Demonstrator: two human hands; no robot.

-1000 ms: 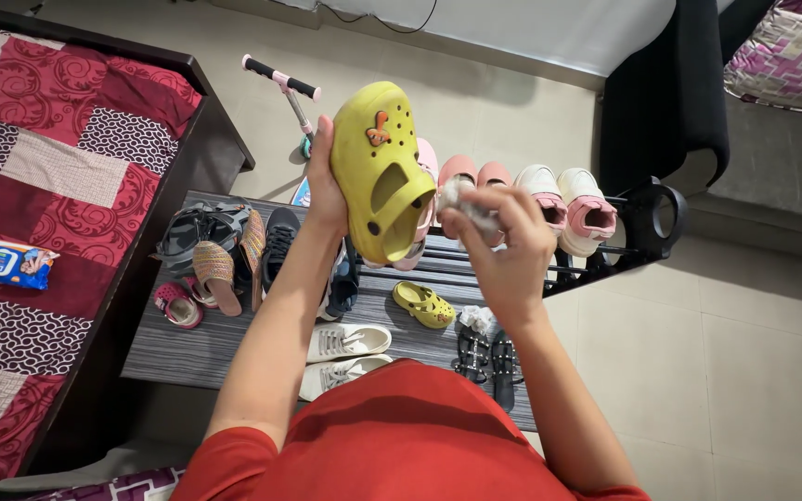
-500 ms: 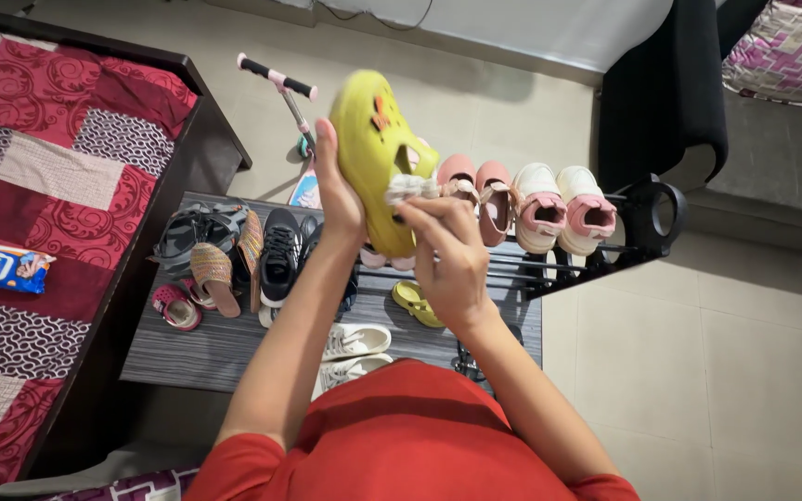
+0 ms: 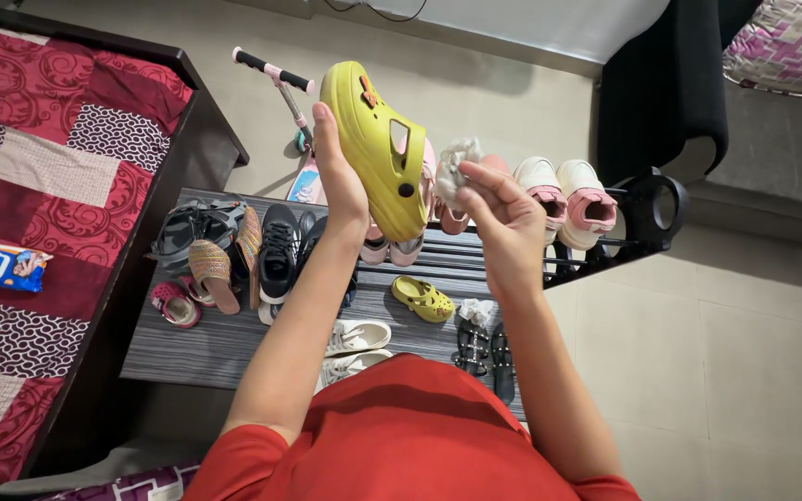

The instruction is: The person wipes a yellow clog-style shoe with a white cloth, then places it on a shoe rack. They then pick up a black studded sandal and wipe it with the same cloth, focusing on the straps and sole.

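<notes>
from the head camera, the only view i had: my left hand [image 3: 338, 181] was wrapped around the back of the yellow-green clog [image 3: 378, 148], holding it up in the air over the shoe rack [image 3: 647, 218], sole side against the palm, the strap and open side turned toward my right. my right hand [image 3: 503, 218] was pinched tight around a crumpled white wipe [image 3: 457, 167].

what had changed: half a second earlier the wipe was pressed against the clog's strap area and the clog was blurred with motion — now the right hand had drawn off to the side, so the wipe sat just beside the clog but apart from it. the clog itself had tilted a little higher and looked steady. a second back the wipe hand had been lower and further out, so i read this as a gap between wiping strokes, with the clog's side under inspection.

below, a smaller yellow clog [image 3: 424, 299] lay on the grey mat [image 3: 187, 348] among other shoes; pink and white sneakers [image 3: 573, 190] sat on the rack. a wipes packet [image 3: 0, 264] rested on the patchwork bedspread [image 3: 58, 139].
</notes>
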